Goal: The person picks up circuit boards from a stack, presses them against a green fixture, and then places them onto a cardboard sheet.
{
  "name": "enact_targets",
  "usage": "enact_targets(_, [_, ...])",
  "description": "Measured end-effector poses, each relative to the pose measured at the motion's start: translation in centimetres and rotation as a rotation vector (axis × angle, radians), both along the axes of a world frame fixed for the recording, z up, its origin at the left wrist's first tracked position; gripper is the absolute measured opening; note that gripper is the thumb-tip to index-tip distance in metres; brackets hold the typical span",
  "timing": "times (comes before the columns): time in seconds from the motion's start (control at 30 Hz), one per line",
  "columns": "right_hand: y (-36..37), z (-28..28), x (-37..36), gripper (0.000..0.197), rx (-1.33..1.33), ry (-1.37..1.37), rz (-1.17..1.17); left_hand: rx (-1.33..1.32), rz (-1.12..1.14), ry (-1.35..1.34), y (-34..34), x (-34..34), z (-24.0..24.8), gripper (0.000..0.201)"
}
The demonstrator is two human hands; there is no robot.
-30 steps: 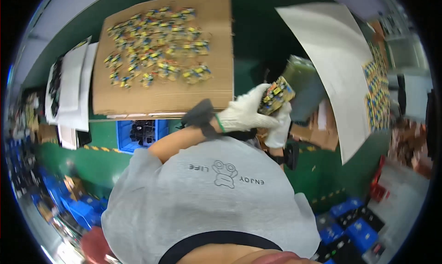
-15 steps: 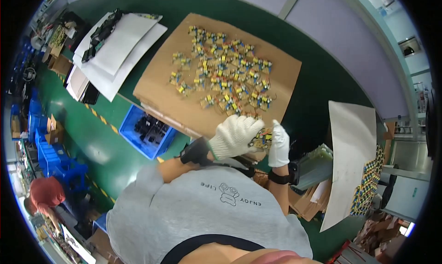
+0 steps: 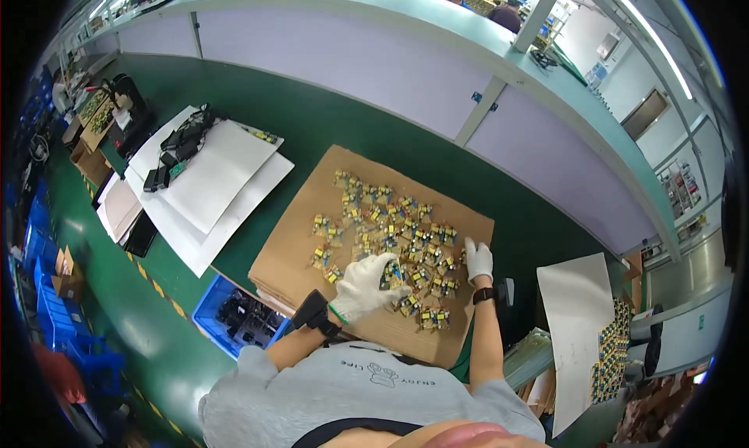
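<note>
My left hand (image 3: 365,288), in a knitted white glove, is closed around a small circuit board (image 3: 392,275) with yellow and blue parts. It hovers over the near middle of a brown cardboard sheet (image 3: 292,249). Many similar circuit boards (image 3: 413,229) with yellow blocks lie spread across that sheet. At the sheet's right edge is my right hand (image 3: 478,262), also white-gloved, with fingers stretched forward beside the outermost boards. I see nothing held in it, though its palm side is hidden.
Left of the cardboard, white sheets (image 3: 257,171) carry black adapters (image 3: 183,144). A blue bin (image 3: 209,304) of black parts stands below. At right, a pale board (image 3: 573,307) lies beside rows of circuit boards (image 3: 612,354). A lilac partition (image 3: 351,73) runs behind.
The view has tilted up. My hands, earlier close together around a circuit board at the near edge, are now apart: the left over the boards, the right stretched to the sheet's right edge.
</note>
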State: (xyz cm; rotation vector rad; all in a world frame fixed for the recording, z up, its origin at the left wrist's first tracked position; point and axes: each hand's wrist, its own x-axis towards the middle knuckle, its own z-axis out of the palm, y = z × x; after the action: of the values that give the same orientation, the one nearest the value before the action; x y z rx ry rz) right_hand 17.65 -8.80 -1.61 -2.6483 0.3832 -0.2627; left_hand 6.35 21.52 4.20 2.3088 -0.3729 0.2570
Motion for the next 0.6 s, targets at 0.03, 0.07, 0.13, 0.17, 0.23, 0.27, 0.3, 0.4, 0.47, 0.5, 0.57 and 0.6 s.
enact_targets(0.03, [0.0,-0.4,0.3,0.047,-0.003,-0.01,-0.001,-0.013,-0.016,-0.028,0.3,0.6,-0.1,0.07])
enact_targets(0.07, [1.6,0.6,0.1,0.047,-0.101,-0.035,-0.061,0.029,-0.012,0.018,0.7,0.8,0.4,0.074])
enact_targets(0.13, [2.5,0.8,0.1,0.045,-0.144,-0.091,-0.173,-0.041,-0.008,0.075,0.4,1.4,0.8,0.076])
enact_targets(0.17, [1.8,-0.1,0.3,0.045,-0.146,-0.093,-0.191,-0.107,-0.018,0.142,0.0,1.5,0.9,0.078])
enact_targets(0.23, [0.3,-1.2,0.6,0.043,0.038,-0.07,0.076,-0.163,-0.077,0.199,-0.9,2.1,1.3,0.085])
enact_targets(0.27, [0.7,-1.0,0.5,0.044,-0.009,-0.069,0.099,-0.111,-0.055,0.234,-1.3,2.3,1.3,0.09])
enact_targets(0.3, [1.5,0.1,0.2,0.044,-0.004,-0.063,0.092,-0.058,-0.032,0.27,-1.6,2.3,1.4,0.096])
enact_targets(0.4, [4.2,4.6,-2.0,0.049,0.239,-0.246,0.0,0.135,-0.058,0.221,-3.4,3.0,1.5,0.103])
enact_targets(0.47, [5.7,4.5,-3.9,0.051,0.505,-0.062,0.12,0.249,-0.146,0.083,-4.7,3.5,0.7,0.102])
enact_targets(0.5, [6.6,3.7,-4.9,0.051,0.689,0.04,0.196,0.259,-0.161,0.081,-5.4,3.3,0.1,0.102])
enact_targets(0.57, [10.0,5.3,-7.7,0.052,0.43,0.138,0.227,0.202,-0.191,-0.241,-6.2,2.8,-0.8,0.102])
enact_targets(0.6, [10.9,8.3,-8.7,0.052,0.4,0.161,0.153,0.179,-0.188,-0.352,-6.3,2.8,-1.0,0.102])
